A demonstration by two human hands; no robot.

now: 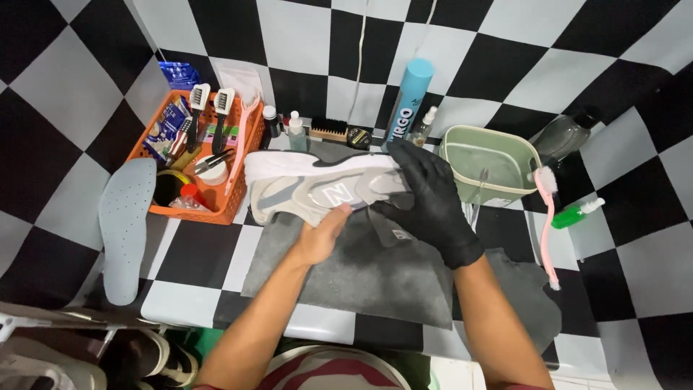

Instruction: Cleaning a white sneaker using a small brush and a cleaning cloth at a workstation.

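A grey and white sneaker (317, 186) lies on its side, sole facing away, above a dark grey towel (368, 271). My bare left hand (323, 232) holds the shoe's underside near the middle, thumb on its side panel. My right hand (431, 201), in a black glove, grips the shoe's opening and tongue at the heel end.
An orange basket (229, 193) of brushes and small containers stands at the left, a grey insole (126, 227) beside it. Small bottles, a wooden brush and a tall blue spray can (408, 100) line the back. A green basin (487, 162), pink brush (548, 217) and green bottle (575, 214) sit right.
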